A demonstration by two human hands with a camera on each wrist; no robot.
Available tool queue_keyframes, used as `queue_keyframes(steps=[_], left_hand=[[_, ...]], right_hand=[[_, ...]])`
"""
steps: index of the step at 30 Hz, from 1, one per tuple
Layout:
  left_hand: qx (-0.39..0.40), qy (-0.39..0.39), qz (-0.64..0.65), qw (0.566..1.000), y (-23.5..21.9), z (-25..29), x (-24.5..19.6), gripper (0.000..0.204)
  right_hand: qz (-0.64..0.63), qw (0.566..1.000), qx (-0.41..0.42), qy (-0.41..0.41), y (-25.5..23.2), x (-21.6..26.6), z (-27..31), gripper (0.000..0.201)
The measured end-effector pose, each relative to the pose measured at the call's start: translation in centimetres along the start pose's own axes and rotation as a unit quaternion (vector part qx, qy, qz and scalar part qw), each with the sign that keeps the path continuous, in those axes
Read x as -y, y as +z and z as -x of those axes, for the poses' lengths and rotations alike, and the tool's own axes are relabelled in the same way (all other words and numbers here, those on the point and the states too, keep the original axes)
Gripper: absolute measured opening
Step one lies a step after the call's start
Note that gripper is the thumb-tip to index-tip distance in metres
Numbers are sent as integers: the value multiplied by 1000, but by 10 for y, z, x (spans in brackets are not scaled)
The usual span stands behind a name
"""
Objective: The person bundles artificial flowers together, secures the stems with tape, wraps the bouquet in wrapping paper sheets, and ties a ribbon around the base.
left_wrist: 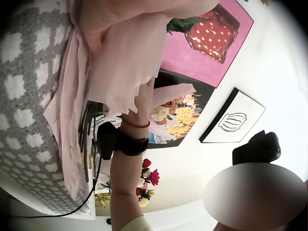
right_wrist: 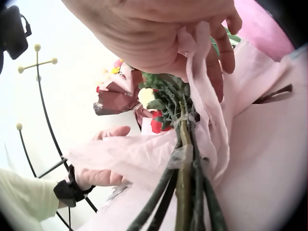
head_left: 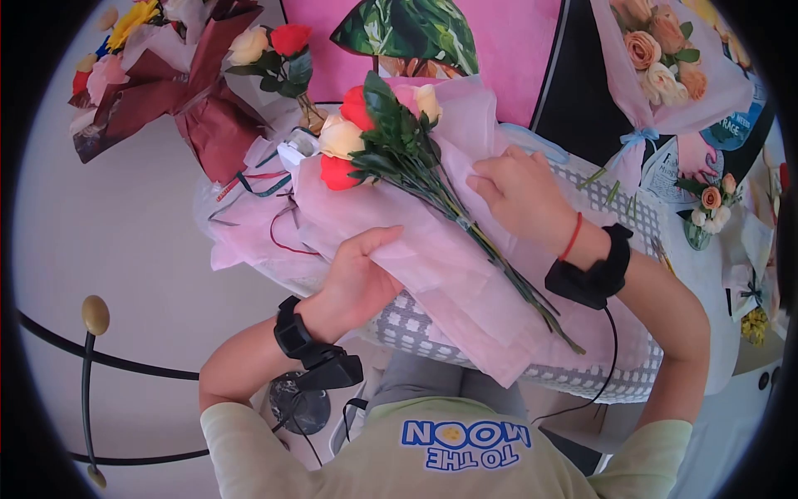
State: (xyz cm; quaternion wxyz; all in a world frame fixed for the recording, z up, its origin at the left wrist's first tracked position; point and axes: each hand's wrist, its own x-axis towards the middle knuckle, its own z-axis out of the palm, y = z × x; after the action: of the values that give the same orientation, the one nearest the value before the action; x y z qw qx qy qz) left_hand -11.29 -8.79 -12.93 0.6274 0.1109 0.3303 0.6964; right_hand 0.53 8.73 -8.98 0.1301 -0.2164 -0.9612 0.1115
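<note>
Bouquet [head_left: 440, 198] lying on pink paper [head_left: 453, 303] atop the cloth-covered surface [head_left: 416, 326].
The left hand [head_left: 359, 281] grips the paper's near side, the right hand [head_left: 528, 200] pinches the far side; folding evenly, snug at the clear stem binding [right_wrist: 180, 158], should spare the petals. The shirt [head_left: 465, 445] reads "TO THE MOON".

We have a long-stemmed bunch of red and cream roses [head_left: 416, 162], green stems bound with clear tape [right_wrist: 180, 158], lying slantwise on creased pale-pink translucent wrapping paper [head_left: 453, 295].
</note>
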Motion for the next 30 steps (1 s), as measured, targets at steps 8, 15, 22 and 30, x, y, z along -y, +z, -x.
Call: queue_keyframes(steps=[8, 15, 22, 30], left_hand=[[47, 22, 19, 999, 3, -8, 4, 36], [61, 45, 25, 997, 8, -17, 8, 38], [40, 68, 36, 996, 14, -23, 5, 37], [30, 65, 46, 996, 14, -29, 7, 35]], right_hand=[[-12, 997, -32, -71, 4, 12, 14, 14], [-19, 991, -53, -123, 12, 15, 29, 13], [152, 962, -107, -198, 16, 20, 38, 15], [128, 957, -124, -229, 23, 19, 42, 21]])
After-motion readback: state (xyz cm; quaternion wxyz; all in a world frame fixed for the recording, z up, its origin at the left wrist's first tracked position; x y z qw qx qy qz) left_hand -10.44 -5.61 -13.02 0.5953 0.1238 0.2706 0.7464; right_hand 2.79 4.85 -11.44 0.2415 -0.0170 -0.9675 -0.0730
